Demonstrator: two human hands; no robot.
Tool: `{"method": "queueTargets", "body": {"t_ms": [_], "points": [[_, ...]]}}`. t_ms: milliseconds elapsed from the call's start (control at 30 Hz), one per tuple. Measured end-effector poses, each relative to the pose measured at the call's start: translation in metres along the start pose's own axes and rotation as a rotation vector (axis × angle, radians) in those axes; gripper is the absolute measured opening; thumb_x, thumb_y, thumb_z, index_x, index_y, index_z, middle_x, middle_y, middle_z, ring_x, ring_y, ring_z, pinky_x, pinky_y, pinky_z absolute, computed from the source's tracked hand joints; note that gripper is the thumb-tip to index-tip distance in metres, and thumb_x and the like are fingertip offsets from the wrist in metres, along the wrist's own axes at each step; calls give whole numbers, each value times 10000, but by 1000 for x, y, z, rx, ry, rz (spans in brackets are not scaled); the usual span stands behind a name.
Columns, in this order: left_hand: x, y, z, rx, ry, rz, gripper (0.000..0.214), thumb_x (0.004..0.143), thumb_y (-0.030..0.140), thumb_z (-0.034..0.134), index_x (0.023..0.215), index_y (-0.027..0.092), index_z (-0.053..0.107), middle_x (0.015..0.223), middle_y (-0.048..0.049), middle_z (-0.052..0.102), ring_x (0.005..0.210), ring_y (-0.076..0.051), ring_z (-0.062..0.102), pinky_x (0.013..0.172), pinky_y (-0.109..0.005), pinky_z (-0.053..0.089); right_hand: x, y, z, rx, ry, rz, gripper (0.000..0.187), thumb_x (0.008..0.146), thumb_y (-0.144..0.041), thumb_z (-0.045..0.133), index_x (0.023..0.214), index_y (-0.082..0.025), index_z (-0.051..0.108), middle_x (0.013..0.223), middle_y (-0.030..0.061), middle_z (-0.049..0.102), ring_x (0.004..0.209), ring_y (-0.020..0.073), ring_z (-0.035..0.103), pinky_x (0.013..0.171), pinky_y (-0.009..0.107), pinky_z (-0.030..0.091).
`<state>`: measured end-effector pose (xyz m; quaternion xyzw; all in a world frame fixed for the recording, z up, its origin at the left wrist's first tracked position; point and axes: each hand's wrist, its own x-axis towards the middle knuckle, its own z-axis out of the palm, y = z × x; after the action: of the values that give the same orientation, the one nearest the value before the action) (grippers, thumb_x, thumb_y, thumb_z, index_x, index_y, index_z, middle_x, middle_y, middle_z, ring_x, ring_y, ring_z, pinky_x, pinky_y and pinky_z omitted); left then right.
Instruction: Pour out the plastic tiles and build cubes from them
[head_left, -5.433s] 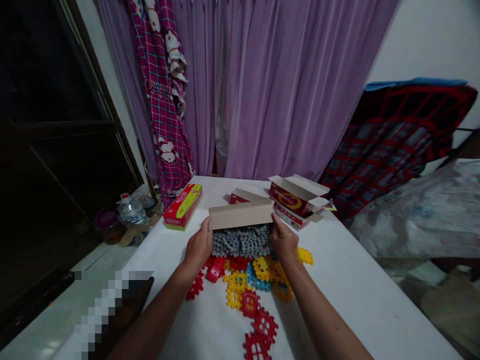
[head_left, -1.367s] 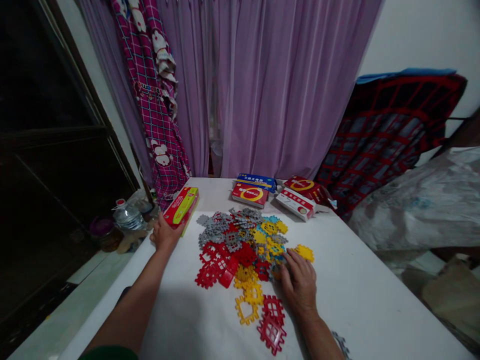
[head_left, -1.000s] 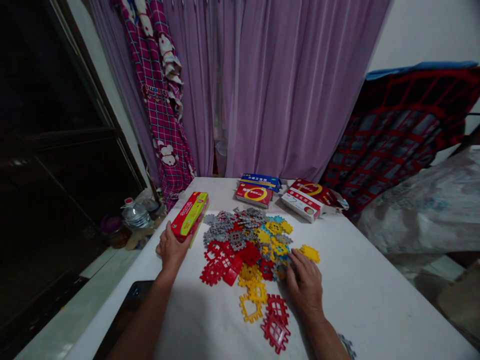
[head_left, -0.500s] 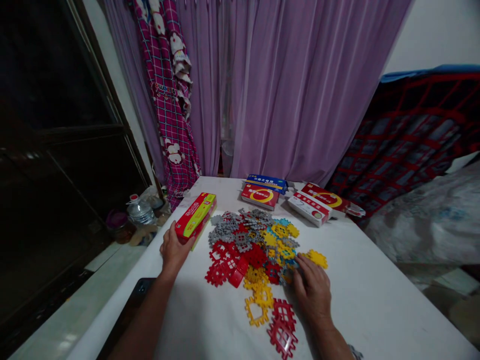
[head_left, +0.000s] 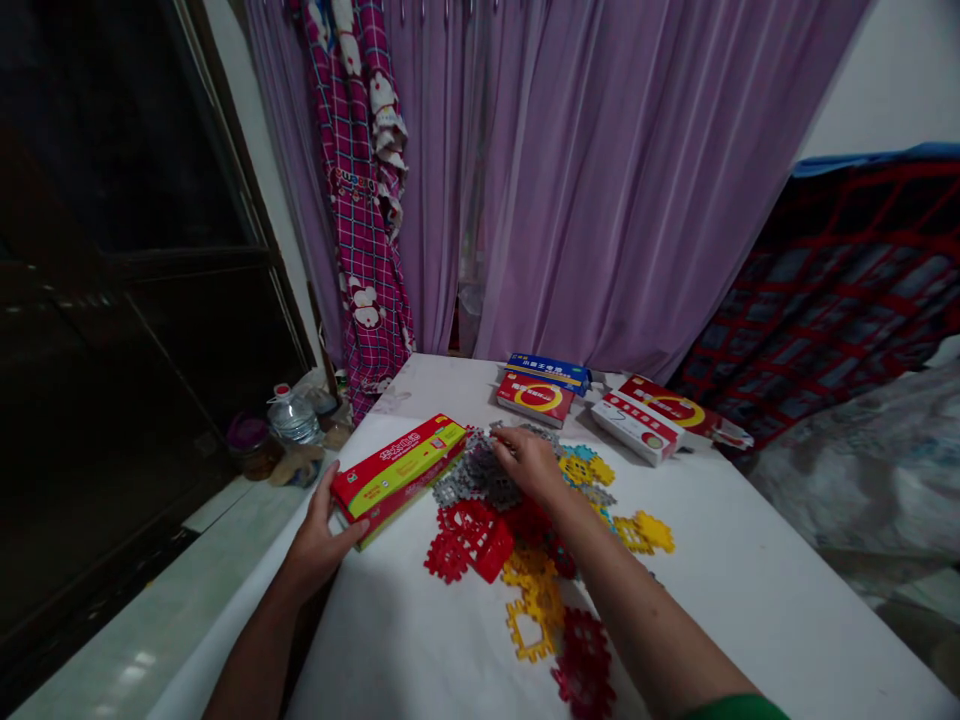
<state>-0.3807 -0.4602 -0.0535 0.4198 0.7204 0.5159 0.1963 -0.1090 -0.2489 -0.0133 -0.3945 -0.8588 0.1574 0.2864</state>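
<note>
My left hand grips the near end of a long red and yellow-green box, thumb on its near side and fingers on the far side. The box lies tilted across the left of the table. Over the grey interlocking plastic pieces, close to the box's far end, is my right hand. Its fingers reach leftward, thumb and forefinger apart, with nothing visible between them. Red plastic pieces and yellow plastic pieces spread in front of the grey ones; my right forearm covers part of the pile.
Behind the pile lie a red box, a blue packet and a white and red box. A water jug stands on the floor, left of the white table. Purple curtains hang behind.
My right hand has moved from the pile's right side, up and left, to the grey pieces. The box has turned, its far end now nearer the pile. The view has shifted slightly.
</note>
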Motion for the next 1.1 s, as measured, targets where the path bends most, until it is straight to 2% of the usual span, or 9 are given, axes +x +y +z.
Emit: {"method": "queueTargets", "body": {"t_ms": [67, 167, 300, 400, 600, 733, 833, 933, 1100], "points": [[-3, 4, -7, -87, -1, -35, 1095, 624, 505, 745, 1524, 244, 179, 1567, -118, 325, 1407, -317, 377, 1163, -426, 333, 19, -7, 11, 38, -73, 99, 377, 893, -300, 478, 1196, -229, 690, 1181, 82, 705, 1127, 274, 627, 997, 428, 451], [-7, 8, -19, -109, -9, -63, 1124, 597, 511, 783, 1524, 280, 193, 1591, -94, 290, 1432, -329, 331, 1171, -430, 320, 33, -10, 27, 91, -117, 122, 379, 888, -270, 475, 1194, -212, 691, 1164, 90, 713, 1120, 278, 635, 991, 428, 458], [-7, 7, -35, -144, -83, -38, 1173, 599, 528, 803, 1541, 290, 147, 1604, -100, 258, 1466, -332, 252, 1196, -449, 256, 34, -8, 42, 224, -190, 95, 334, 884, -262, 476, 1094, -198, 729, 1117, 68, 733, 1064, 232, 660, 960, 374, 490], [-3, 4, -43, -200, -134, -22, 1200, 609, 528, 810, 1549, 289, 102, 1601, -122, 255, 1477, -331, 216, 1201, -453, 232, 31, -5, 47, 333, -224, 92, 347, 881, -258, 463, 1101, -191, 723, 1064, 46, 749, 964, 192, 688, 886, 330, 533], [15, -4, -41, -301, -232, -7, 1173, 648, 465, 805, 1553, 314, 75, 1605, -112, 254, 1482, -306, 208, 1193, -424, 254, 26, 7, 37, 405, -257, 99, 341, 866, -293, 500, 1108, -194, 719, 1026, 31, 756, 910, 187, 697, 820, 310, 556], [36, -9, -33, -300, -413, -28, 1171, 639, 446, 791, 1562, 267, 92, 1612, -125, 234, 1448, -323, 295, 1159, -429, 320, 21, 12, 23, 328, -316, 85, 252, 769, -216, 609, 971, -217, 759, 928, 11, 765, 858, 193, 692, 800, 299, 540], [44, -9, -34, -236, -510, -100, 1121, 644, 441, 767, 1558, 255, 145, 1602, -116, 269, 1403, -332, 378, 1116, -438, 382, 21, 8, 10, 247, -369, 58, 278, 741, -170, 616, 970, -233, 761, 914, -5, 763, 835, 182, 685, 797, 280, 516], [44, -9, -36, -166, -455, -113, 988, 699, 499, 703, 1537, 252, 241, 1586, -88, 314, 1392, -318, 398, 1087, -406, 425, 25, -4, -1, 10, -443, -4, 321, 778, -210, 602, 1061, -274, 740, 995, -11, 756, 899, 183, 680, 824, 274, 489], [38, -13, -34, 36, -215, -37, 867, 666, 508, 697, 1436, 199, 443, 1560, -126, 329, 1416, -320, 353, 980, -370, 527, 40, -23, -13, -337, -544, -115, 490, 770, -302, 631, 1259, -281, 649, 1200, 57, 692, 989, 220, 665, 842, 287, 475]]}}
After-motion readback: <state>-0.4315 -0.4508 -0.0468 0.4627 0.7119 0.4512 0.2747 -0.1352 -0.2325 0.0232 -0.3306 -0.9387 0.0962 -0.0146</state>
